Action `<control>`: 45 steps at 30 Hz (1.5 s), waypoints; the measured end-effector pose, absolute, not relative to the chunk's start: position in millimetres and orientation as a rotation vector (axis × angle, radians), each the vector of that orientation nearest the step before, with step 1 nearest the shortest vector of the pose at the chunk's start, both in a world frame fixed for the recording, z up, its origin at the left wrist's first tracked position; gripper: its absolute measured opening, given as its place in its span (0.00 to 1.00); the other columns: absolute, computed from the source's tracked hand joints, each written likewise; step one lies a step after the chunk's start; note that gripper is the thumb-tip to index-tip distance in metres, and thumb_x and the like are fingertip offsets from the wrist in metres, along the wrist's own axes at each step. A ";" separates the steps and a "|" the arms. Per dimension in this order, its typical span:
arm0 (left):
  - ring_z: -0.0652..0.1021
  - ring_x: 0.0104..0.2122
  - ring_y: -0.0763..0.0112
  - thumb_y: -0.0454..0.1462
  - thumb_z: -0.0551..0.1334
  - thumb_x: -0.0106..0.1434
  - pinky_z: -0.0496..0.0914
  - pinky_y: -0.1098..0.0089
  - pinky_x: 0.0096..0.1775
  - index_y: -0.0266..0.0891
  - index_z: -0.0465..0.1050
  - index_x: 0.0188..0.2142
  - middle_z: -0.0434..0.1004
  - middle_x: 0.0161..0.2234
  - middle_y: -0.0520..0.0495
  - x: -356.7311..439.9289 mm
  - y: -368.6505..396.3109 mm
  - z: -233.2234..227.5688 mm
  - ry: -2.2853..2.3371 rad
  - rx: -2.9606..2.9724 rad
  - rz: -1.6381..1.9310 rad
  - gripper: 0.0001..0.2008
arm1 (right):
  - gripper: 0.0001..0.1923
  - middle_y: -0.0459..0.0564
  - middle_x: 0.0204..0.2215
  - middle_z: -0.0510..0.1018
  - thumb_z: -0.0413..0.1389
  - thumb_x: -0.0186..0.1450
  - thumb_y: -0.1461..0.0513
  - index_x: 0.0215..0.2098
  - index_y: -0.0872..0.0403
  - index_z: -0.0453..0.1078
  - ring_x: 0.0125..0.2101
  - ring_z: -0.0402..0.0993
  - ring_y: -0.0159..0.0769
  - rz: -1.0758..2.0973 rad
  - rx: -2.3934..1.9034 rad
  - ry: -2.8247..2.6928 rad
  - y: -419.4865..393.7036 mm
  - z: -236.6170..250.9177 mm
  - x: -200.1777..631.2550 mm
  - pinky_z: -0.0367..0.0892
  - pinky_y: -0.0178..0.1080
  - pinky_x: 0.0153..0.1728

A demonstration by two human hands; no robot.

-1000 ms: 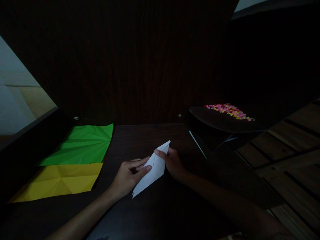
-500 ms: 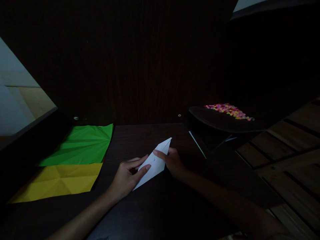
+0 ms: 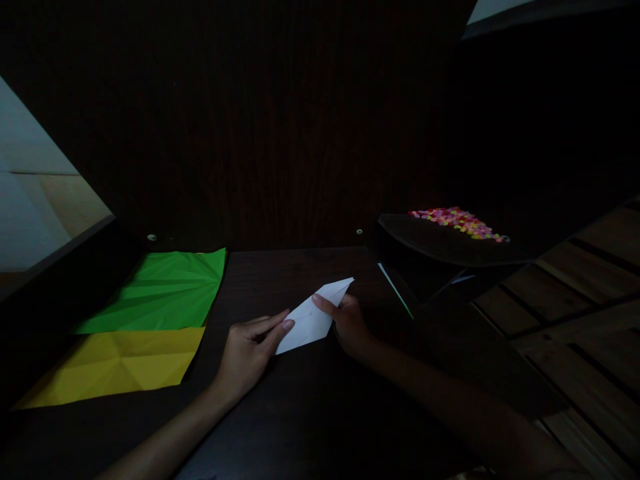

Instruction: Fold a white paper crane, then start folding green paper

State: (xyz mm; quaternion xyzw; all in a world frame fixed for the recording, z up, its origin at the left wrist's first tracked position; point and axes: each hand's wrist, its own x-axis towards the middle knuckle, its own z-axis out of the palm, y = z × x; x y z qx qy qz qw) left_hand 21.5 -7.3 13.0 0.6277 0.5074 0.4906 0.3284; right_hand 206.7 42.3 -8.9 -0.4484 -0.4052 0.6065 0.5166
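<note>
A folded sheet of white paper (image 3: 306, 325), long and pointed at its upper right tip, is held tilted above the dark tabletop. My left hand (image 3: 249, 353) pinches its lower left end, thumb on top and the other fingers along and behind the edge. On the right side, my right hand (image 3: 349, 325) grips the paper with its thumb pressed on the upper face near the middle crease. The fingers of that hand are mostly hidden behind the paper.
Creased green paper (image 3: 165, 290) and yellow paper (image 3: 125, 363) lie at the left. A dark shelf (image 3: 415, 233) at the right bears many small colourful pieces (image 3: 460, 221). A thin pale strip (image 3: 395, 289) lies below it. A dark wooden panel (image 3: 280, 133) rises behind.
The white paper has turned a little flatter, its tip shifting right. My left hand has slid slightly left and now holds the paper's end; my right thumb has moved slightly right.
</note>
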 end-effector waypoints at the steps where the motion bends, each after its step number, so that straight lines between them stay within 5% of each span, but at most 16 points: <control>1: 0.82 0.30 0.63 0.40 0.66 0.59 0.76 0.71 0.29 0.42 0.81 0.41 0.84 0.36 0.47 21.4 -7.2 12.5 1.333 1.661 1.293 0.11 | 0.15 0.50 0.28 0.80 0.69 0.51 0.54 0.29 0.56 0.75 0.29 0.75 0.38 1.460 -1.073 -0.970 42.2 -9.2 206.7 0.67 0.39 0.31; 28: 0.83 0.34 0.65 0.39 0.67 0.58 0.77 0.74 0.33 0.43 0.82 0.40 0.84 0.38 0.48 24.2 -7.5 12.0 1.330 1.562 1.324 0.10 | 0.14 0.49 0.28 0.81 0.69 0.50 0.55 0.28 0.56 0.75 0.29 0.75 0.39 1.485 -1.044 -0.868 38.2 -5.3 202.6 0.67 0.39 0.32; 45: 0.79 0.28 0.67 0.42 0.69 0.55 0.72 0.73 0.26 0.40 0.83 0.37 0.84 0.32 0.45 22.7 -7.8 17.0 1.330 1.459 1.291 0.12 | 0.16 0.50 0.31 0.82 0.71 0.47 0.58 0.31 0.55 0.76 0.31 0.78 0.40 1.538 -1.006 -1.005 36.4 -7.9 204.5 0.71 0.40 0.34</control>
